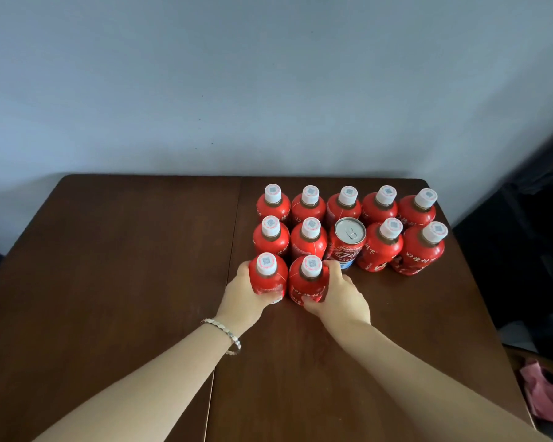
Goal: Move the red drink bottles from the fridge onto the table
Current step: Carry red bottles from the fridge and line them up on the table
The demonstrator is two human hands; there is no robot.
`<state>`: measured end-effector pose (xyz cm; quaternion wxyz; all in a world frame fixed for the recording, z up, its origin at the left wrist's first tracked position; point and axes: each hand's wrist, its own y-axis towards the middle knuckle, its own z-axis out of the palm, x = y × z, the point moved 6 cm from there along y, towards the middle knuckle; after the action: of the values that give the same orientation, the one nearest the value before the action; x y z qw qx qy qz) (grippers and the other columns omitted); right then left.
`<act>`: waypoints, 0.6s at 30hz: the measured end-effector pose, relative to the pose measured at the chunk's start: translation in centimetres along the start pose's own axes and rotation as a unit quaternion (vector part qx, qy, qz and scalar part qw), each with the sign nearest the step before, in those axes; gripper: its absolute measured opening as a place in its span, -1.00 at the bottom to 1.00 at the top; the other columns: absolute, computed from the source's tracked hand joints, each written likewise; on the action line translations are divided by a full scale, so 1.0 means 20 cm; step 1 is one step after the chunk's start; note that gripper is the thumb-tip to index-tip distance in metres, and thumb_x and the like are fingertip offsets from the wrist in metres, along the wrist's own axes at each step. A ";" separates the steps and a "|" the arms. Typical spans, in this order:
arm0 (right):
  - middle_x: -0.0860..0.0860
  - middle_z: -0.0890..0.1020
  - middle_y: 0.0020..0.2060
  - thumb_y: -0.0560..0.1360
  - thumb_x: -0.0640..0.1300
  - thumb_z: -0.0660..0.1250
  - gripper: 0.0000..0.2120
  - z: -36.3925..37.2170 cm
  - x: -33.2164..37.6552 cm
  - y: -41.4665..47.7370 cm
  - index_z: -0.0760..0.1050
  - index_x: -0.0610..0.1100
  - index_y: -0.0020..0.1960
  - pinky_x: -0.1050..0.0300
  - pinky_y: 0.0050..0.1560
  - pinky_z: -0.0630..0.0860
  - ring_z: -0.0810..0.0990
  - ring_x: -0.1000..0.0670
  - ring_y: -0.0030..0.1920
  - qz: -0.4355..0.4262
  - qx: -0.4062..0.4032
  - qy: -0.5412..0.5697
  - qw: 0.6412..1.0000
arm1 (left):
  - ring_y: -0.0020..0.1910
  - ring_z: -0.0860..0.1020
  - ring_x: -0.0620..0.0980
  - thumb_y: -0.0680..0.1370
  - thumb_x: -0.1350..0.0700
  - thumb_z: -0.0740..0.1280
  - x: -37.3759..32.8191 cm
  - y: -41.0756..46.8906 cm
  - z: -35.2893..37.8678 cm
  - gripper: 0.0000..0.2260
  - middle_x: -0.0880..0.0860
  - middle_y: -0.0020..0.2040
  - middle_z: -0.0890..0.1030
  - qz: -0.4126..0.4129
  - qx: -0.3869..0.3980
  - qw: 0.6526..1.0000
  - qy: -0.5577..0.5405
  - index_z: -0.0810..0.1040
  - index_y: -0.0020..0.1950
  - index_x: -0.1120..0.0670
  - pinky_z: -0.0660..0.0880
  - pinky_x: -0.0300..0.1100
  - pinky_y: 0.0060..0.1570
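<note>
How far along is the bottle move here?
Done: nine red bottles stand in two rows on the table, with a can. In hand: the left hand and right hand each grip one more in front. Left: unclear; no fridge in view.

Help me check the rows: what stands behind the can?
A red bottle, the middle one of the back row. The can hides its lower body, so whether they touch cannot be seen.
</note>
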<state>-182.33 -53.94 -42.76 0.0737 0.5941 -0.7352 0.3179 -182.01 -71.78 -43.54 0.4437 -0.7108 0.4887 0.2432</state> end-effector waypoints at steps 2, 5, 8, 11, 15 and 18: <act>-0.08 0.50 0.17 0.41 0.02 0.41 -0.31 0.01 -0.01 0.00 0.14 0.00 0.42 0.03 0.05 0.50 0.56 -0.14 0.13 0.000 0.001 0.019 1.000 | 0.20 0.53 0.08 0.36 0.09 0.53 0.00 0.03 0.01 -0.34 0.08 0.24 0.53 -0.004 0.007 1.000 0.016 0.30 0.37 0.11 0.50 0.02 0.18; -0.10 0.50 0.21 0.38 0.00 0.45 -0.28 0.05 -0.01 -0.02 0.13 0.01 0.40 0.02 0.12 0.50 0.55 -0.13 0.17 0.008 0.003 0.135 0.991 | 0.19 0.53 0.11 0.38 0.09 0.52 0.03 0.05 0.05 -0.29 0.10 0.26 0.51 -0.022 0.011 1.000 0.007 0.23 0.42 0.12 0.51 0.05 0.17; -0.13 0.46 0.25 0.34 0.01 0.50 -0.22 0.10 -0.02 0.01 0.12 -0.01 0.39 -0.02 0.17 0.52 0.54 -0.14 0.18 0.044 0.010 0.235 0.971 | 0.24 0.50 0.12 0.38 0.06 0.51 0.07 0.05 0.09 -0.14 0.11 0.32 0.45 -0.052 0.013 0.998 -0.031 0.04 0.50 0.06 0.51 0.11 0.16; -0.12 0.42 0.29 0.34 -0.04 0.52 -0.20 0.13 -0.02 0.01 0.11 -0.01 0.41 0.01 0.23 0.46 0.49 -0.12 0.24 0.063 0.023 0.280 0.958 | 0.26 0.48 0.14 0.40 0.04 0.49 0.09 0.05 0.11 -0.07 0.12 0.34 0.42 -0.077 0.024 0.996 -0.028 -0.12 0.52 -0.02 0.48 0.14 0.20; -0.12 0.40 0.33 0.37 -0.03 0.50 -0.19 0.11 -0.03 0.02 0.09 -0.08 0.45 -0.04 0.28 0.43 0.45 -0.14 0.31 0.081 0.050 0.219 0.971 | 0.35 0.39 0.16 0.47 0.02 0.42 0.02 0.04 0.09 -0.06 0.14 0.42 0.34 -0.102 0.051 0.992 0.052 -0.25 0.52 0.12 0.38 0.05 0.30; -0.18 0.49 0.20 0.41 -0.13 0.44 -0.37 0.08 -0.01 0.02 0.18 -0.20 0.34 0.03 0.09 0.52 0.54 -0.15 0.19 0.125 0.140 0.097 0.977 | 0.35 0.39 0.16 0.54 -0.06 0.30 -0.03 -0.03 0.06 -0.25 0.20 0.40 0.36 -0.115 0.087 0.972 0.186 -0.04 0.51 0.27 0.37 -0.03 0.30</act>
<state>-182.15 -54.65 -44.18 0.0210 0.4684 -0.7412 0.4805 -181.71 -70.42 -43.38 0.4302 -0.7538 0.4966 0.0105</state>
